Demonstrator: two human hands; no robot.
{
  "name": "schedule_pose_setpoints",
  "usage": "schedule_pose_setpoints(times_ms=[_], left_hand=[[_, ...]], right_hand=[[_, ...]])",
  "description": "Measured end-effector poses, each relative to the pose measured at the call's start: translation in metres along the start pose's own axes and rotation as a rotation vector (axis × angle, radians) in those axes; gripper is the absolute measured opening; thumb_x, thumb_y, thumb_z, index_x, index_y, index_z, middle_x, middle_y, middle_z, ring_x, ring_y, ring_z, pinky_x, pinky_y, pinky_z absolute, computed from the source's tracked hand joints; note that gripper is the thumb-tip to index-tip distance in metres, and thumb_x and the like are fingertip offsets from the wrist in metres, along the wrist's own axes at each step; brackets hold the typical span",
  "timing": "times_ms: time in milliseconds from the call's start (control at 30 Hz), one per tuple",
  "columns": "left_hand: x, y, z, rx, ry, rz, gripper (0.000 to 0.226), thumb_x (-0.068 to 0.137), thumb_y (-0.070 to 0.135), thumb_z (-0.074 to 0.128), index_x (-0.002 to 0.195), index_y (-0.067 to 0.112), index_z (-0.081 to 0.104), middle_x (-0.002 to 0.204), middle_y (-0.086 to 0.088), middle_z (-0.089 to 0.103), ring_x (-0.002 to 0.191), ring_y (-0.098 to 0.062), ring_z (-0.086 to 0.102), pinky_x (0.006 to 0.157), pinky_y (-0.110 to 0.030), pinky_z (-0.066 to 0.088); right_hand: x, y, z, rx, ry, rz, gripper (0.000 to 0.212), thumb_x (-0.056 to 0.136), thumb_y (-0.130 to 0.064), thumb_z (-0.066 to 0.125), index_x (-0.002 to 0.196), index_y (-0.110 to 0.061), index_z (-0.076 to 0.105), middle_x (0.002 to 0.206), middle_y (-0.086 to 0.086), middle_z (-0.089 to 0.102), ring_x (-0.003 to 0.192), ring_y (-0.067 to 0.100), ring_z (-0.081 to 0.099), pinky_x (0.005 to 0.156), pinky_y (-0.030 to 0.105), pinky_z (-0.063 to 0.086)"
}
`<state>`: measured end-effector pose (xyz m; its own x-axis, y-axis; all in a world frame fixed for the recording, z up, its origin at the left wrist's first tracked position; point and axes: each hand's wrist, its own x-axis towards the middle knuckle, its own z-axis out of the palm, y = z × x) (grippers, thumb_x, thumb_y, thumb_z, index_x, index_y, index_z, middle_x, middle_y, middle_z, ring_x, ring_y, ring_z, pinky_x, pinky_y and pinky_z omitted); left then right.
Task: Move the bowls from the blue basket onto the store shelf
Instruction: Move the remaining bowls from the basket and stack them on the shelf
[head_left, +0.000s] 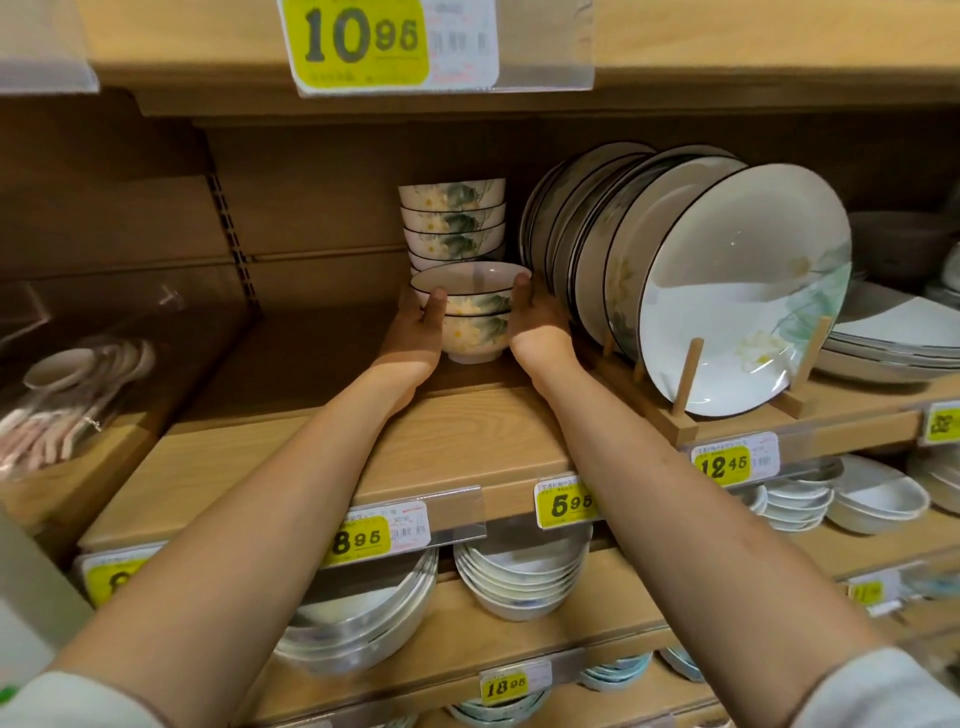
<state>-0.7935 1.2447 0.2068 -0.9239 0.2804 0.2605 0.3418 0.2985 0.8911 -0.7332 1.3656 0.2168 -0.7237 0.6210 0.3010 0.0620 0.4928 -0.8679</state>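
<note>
We stretch both bare forearms toward frame centre; our left hand (415, 332) and right hand (537, 322) face palm to palm, gripping stacked bowls (477, 330) between them.

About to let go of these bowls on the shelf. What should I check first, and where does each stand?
1. Left hand grip on the held bowls: thumb over the rim, ok.
2. Right hand grip on the opposite side: thumb at the rim, ok.
3. Held bowls' foot seated on the shelf: cannot tell.
4. Gap to the rear bowl stack: cannot tell, they overlap in view.
5. Room beside the racked plates: right hand very close, cannot tell.
6. Bare shelf left of the left hand: ok.
</note>
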Motion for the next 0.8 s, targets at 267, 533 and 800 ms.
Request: schedule_pose_setpoints(times_ms=[267,533,800], left_hand=[[-0.006,0.011,-0.004,-0.091,0.024,-0.124,0.061,0.1,0.051,0.031,0.152,0.019,0.024,0.153,-0.007,0.036,0.137,-0.03,0.037,0.109,-0.037,0.029],[-0.077,0.039,-0.048,-0.606,0.122,-0.364,0.043,0.101,0.035,0.041,0.138,0.014,0.045,0.124,-0.008,0.055,0.111,-0.023,0.052,0.096,-0.035,0.043],[-0.242,0.069,-0.088,-0.696,0.243,-0.137,0.033,0.104,0.032,0.033,0.108,0.014,0.061,0.103,-0.01,0.072,0.1,-0.023,0.069,0.088,-0.037,0.055]], right_hand=[[-0.028,-0.013,-0.01,0.022,-0.007,0.016,0.059,0.102,-0.048,0.025,0.148,-0.011,0.034,0.151,0.015,0.038,0.138,0.03,0.035,0.113,0.037,0.023],[-0.101,-0.012,-0.042,0.234,-0.038,-0.054,0.051,0.1,-0.052,0.025,0.129,-0.019,0.05,0.122,-0.001,0.058,0.117,0.017,0.052,0.097,0.036,0.041],[-0.193,-0.019,-0.079,0.7,-0.23,0.012,0.025,0.103,-0.038,0.034,0.104,-0.032,0.059,0.108,-0.009,0.065,0.106,0.009,0.062,0.096,0.035,0.051]])
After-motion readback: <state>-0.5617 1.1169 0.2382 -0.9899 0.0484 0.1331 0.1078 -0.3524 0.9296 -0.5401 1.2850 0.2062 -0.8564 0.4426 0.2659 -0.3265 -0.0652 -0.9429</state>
